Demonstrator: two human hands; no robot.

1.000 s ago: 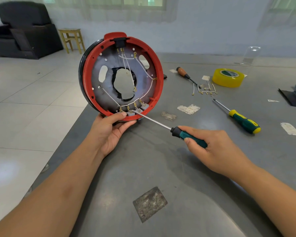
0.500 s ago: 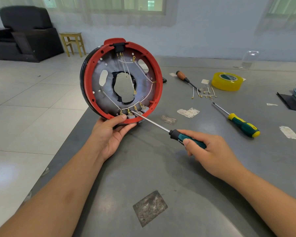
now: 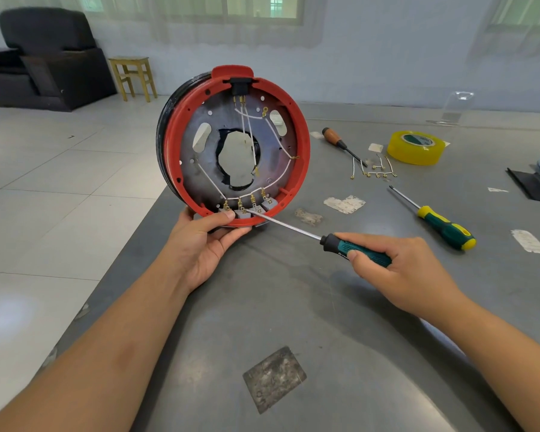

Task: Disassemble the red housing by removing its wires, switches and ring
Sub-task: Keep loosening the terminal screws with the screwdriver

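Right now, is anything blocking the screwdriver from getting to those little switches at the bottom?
Nothing visible does. The screwdriver, held by the right hand, already reaches the switches. The left hand's thumb rests just beside them.

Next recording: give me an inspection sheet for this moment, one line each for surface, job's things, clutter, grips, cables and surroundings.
Surface: grey table, scuffed, with paper scraps and a worn patch.
Job's things: red housing held upright at the table's left edge; white wires run to a row of grey switches at its bottom.
Clutter: yellow tape roll, spare green screwdriver, wooden-handled tool, removed wire pieces.
Grips: left hand holds the housing's lower rim; right hand grips a green-handled screwdriver, its tip at the switches.
Cables: nothing seen beyond the housing's wires.
Surroundings: tiled floor, dark armchair, wooden stool, windows.
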